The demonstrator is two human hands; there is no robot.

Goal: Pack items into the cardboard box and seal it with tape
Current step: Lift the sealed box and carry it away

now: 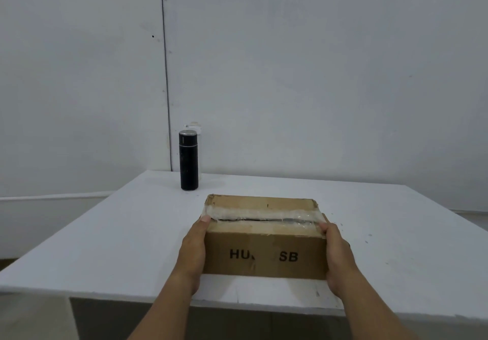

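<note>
A closed box [264, 236] sat near the front edge of a white table [105, 247], its long axis running left to right between the two hands. The left hand [192, 250] and right hand [336, 254] clasped opposite ends, fingers pressed flat, thumbs on the clear tape [261, 214] over the top seam. Its contents were hidden. A black flask [188, 160] stood well behind.

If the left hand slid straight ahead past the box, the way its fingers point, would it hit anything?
Probably the black bottle. The left hand lies along the cardboard box pointing away toward the wall, and the bottle stands upright roughly in that line, though depth is hard to judge.
</note>
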